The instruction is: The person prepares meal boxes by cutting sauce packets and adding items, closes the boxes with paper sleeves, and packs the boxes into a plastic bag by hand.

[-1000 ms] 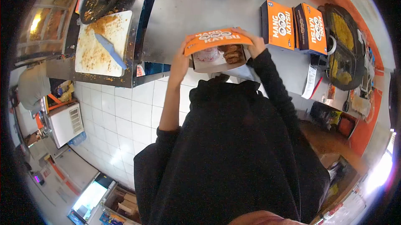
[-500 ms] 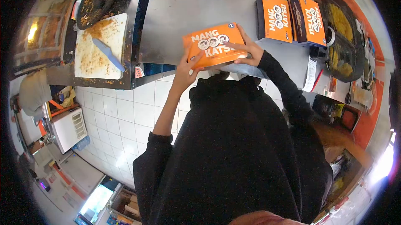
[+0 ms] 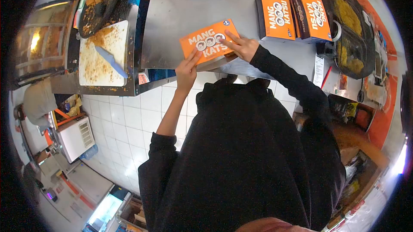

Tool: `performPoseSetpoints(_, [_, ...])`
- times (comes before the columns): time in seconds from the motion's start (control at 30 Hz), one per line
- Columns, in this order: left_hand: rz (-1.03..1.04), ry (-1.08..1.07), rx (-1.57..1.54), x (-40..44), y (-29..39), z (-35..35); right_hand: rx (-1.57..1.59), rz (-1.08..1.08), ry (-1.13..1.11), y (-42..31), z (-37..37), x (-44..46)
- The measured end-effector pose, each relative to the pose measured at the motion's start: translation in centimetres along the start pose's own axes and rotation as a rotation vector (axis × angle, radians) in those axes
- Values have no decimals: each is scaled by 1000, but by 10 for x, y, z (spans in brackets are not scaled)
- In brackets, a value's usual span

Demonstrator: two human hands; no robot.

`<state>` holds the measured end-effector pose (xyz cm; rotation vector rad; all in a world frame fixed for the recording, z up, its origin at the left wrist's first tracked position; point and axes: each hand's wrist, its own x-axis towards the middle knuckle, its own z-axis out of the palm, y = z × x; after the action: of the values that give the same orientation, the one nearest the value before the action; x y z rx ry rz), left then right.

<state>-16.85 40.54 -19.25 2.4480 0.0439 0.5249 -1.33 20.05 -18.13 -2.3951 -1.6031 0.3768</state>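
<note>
An orange box printed "MANG KATSU" (image 3: 209, 32) sits top side up by the front edge of the steel counter. My left hand (image 3: 186, 71) is closed on its lower left corner, with the fingers lying together over the top. Across the right part of the lid reaches my right hand (image 3: 244, 47), its fingers stretched and spread, covering the end of the lettering. What lies under the box is hidden.
Two groups of matching orange boxes (image 3: 279, 14) (image 3: 315, 12) stand at the right of the steel counter (image 3: 165, 21). Beyond them is a black tray with yellow contents (image 3: 350, 21). At left, a blue knife (image 3: 111, 61) rests on a crumb-covered white board (image 3: 92, 68).
The box has gone down and slightly left, and its front side no longer shows. My right hand has shifted from its right edge onto the lid, fingers spreading.
</note>
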Motion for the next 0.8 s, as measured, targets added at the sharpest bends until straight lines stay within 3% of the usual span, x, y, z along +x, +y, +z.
performPoseSetpoints(0.03, [20,-18,25,0,0,-1,20,5,-20,0,3,0])
performPoseSetpoints(0.13, [150,-20,238,1,6,-4,-28,-42,325,-12,24,-8])
performPoseSetpoints(0.27, [244,-9,539,-5,-1,13,-86,-9,441,-10,41,-7])
performPoseSetpoints(0.4, [396,19,339,10,7,22,311,114,667,-3,33,-35])
performPoseSetpoints(0.47, [376,29,360,12,14,24,603,430,754,5,-2,-96])
performPoseSetpoints(0.5, [348,38,322,14,17,27,409,690,1055,23,-3,-124])
performPoseSetpoints(0.53, [315,46,289,16,20,28,327,781,1285,62,-4,-163])
performPoseSetpoints(0.57, [278,56,260,19,24,31,3,852,1378,87,-34,-199])
performPoseSetpoints(0.6, [292,59,268,25,31,31,-27,1054,1507,119,-40,-227])
performPoseSetpoints(0.63, [258,6,293,29,38,30,-79,1252,1199,151,-44,-257])
performPoseSetpoints(0.67, [225,-43,322,32,44,27,-194,1308,930,198,-30,-284])
performPoseSetpoints(0.7, [190,-91,354,37,49,26,113,1420,753,204,-48,-280])
performPoseSetpoints(0.77, [189,-161,380,45,55,22,312,1215,748,284,-1,-300])
performPoseSetpoints(0.8, [151,-214,391,48,59,20,581,1237,802,278,-5,-304])
